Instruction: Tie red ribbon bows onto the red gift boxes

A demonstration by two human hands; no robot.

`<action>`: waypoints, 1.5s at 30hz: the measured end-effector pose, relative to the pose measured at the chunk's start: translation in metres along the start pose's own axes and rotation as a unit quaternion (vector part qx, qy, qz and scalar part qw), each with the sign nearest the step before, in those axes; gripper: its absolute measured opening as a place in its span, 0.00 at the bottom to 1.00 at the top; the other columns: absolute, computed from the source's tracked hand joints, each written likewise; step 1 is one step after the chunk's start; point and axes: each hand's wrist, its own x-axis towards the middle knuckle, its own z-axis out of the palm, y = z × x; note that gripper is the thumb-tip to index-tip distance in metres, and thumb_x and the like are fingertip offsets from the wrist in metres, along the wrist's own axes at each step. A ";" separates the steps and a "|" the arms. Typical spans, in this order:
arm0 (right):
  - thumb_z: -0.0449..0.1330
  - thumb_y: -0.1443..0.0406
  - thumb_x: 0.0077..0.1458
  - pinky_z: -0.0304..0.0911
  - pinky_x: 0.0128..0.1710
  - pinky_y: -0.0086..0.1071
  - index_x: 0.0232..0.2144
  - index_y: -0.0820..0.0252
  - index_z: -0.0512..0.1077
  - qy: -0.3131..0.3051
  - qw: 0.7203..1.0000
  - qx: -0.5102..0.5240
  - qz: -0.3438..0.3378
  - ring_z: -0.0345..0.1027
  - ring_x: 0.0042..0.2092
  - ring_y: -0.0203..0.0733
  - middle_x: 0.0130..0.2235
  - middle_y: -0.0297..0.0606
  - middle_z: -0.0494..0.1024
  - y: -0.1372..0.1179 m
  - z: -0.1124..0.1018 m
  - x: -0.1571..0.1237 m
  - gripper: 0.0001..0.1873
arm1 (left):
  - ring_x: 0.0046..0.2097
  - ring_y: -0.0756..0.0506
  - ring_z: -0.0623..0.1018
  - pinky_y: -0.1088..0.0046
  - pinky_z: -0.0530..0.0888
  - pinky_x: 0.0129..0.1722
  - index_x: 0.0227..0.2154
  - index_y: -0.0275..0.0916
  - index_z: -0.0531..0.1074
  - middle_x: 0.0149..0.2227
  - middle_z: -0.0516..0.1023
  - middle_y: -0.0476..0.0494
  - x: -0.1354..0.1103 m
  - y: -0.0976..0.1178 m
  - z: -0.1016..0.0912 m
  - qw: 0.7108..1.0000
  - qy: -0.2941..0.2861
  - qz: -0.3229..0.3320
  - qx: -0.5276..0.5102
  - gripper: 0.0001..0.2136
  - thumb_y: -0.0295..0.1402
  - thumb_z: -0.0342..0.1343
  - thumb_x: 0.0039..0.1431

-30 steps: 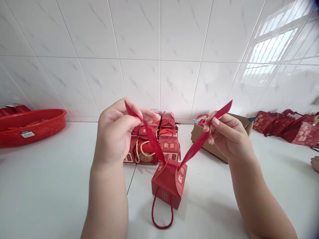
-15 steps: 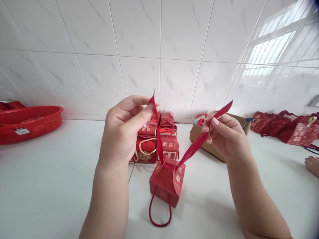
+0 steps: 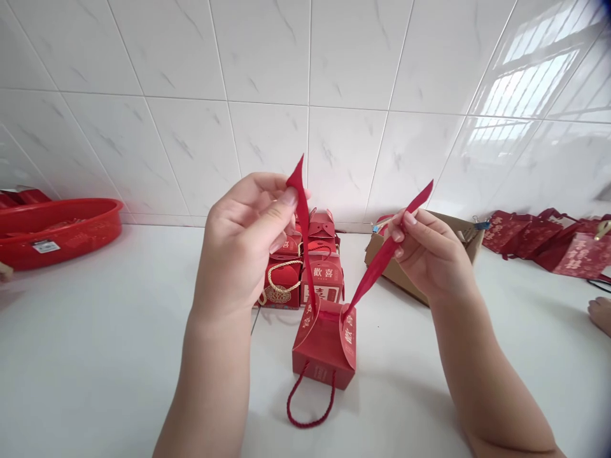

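A small red gift box (image 3: 321,346) with a red cord handle stands on the white surface in front of me. A red ribbon (image 3: 305,242) runs through its two top flaps. My left hand (image 3: 243,245) pinches the left ribbon end between thumb and fingers, holding it nearly upright. My right hand (image 3: 432,254) pinches the right ribbon end, which slants up to the right. Both hands are above the box and apart from it.
Several finished red gift boxes (image 3: 305,270) are grouped behind the box, against the tiled wall. A red plastic basin (image 3: 57,229) sits far left. A brown cardboard box (image 3: 458,230) and flat red bags (image 3: 548,238) lie at the right. Another person's fingers (image 3: 600,315) show at the right edge.
My left hand has swung its ribbon end from a slant toward the left up to nearly vertical. The right hand has risen slightly. The box has shifted a little on the surface.
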 end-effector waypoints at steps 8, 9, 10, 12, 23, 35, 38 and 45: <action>0.61 0.62 0.56 0.60 0.21 0.20 0.27 0.57 0.74 0.003 1.000 0.000 -0.022 0.61 0.26 0.28 0.26 0.31 0.69 0.000 0.001 -0.001 0.07 | 0.20 0.55 0.67 0.78 0.63 0.17 0.31 0.41 0.70 0.26 0.75 0.50 0.001 -0.001 0.002 1.000 0.001 -0.018 0.014 0.05 0.33 0.60 0.54; 0.61 0.62 0.56 0.60 0.21 0.21 0.28 0.57 0.74 0.005 1.000 -0.003 -0.021 0.61 0.26 0.28 0.26 0.31 0.70 0.000 0.001 -0.001 0.07 | 0.20 0.55 0.67 0.78 0.63 0.17 0.31 0.42 0.69 0.25 0.75 0.51 0.002 -0.001 0.002 1.000 0.007 -0.015 0.014 0.06 0.34 0.61 0.54; 0.61 0.62 0.56 0.60 0.21 0.21 0.28 0.56 0.74 0.005 1.000 -0.006 -0.021 0.61 0.25 0.28 0.26 0.31 0.71 0.000 0.001 -0.002 0.06 | 0.20 0.55 0.68 0.78 0.64 0.17 0.31 0.42 0.68 0.25 0.74 0.51 0.002 -0.001 0.002 1.000 0.013 -0.014 0.012 0.07 0.34 0.61 0.53; 0.61 0.61 0.55 0.60 0.21 0.21 0.29 0.56 0.75 0.003 1.000 -0.008 -0.023 0.62 0.25 0.27 0.27 0.31 0.72 0.000 0.001 -0.002 0.06 | 0.20 0.54 0.68 0.78 0.65 0.18 0.29 0.43 0.67 0.24 0.73 0.52 0.002 -0.001 0.002 1.000 0.017 -0.014 0.001 0.08 0.34 0.62 0.52; 0.65 0.61 0.51 0.53 0.14 0.21 0.26 0.58 0.72 0.049 0.998 -0.026 -0.014 0.61 0.19 0.25 0.26 0.31 0.75 -0.003 0.009 -0.004 0.08 | 0.25 0.54 0.70 0.79 0.70 0.24 0.33 0.39 0.74 0.27 0.71 0.50 0.002 -0.006 0.007 0.999 -0.007 -0.027 -0.025 0.03 0.29 0.58 0.54; 0.64 0.60 0.52 0.56 0.15 0.24 0.24 0.59 0.72 0.041 0.998 -0.044 -0.030 0.62 0.18 0.28 0.25 0.32 0.76 -0.009 0.009 -0.009 0.10 | 0.32 0.52 0.76 0.78 0.74 0.32 0.33 0.39 0.73 0.30 0.75 0.49 0.000 -0.010 0.013 1.000 -0.012 -0.020 -0.015 0.06 0.28 0.62 0.51; 0.63 0.60 0.53 0.55 0.15 0.23 0.25 0.58 0.72 0.045 0.997 -0.052 -0.036 0.63 0.19 0.28 0.25 0.32 0.76 -0.009 0.007 -0.009 0.09 | 0.29 0.53 0.74 0.79 0.72 0.29 0.34 0.39 0.73 0.28 0.75 0.49 0.002 -0.012 0.012 0.999 -0.003 -0.026 -0.018 0.05 0.29 0.60 0.53; 0.63 0.60 0.53 0.57 0.16 0.24 0.26 0.58 0.72 0.045 0.996 -0.067 -0.047 0.64 0.20 0.30 0.26 0.33 0.76 -0.010 0.005 -0.010 0.09 | 0.27 0.53 0.74 0.77 0.73 0.27 0.31 0.38 0.75 0.29 0.79 0.46 0.001 -0.012 0.015 0.999 -0.012 -0.035 0.000 0.05 0.32 0.62 0.51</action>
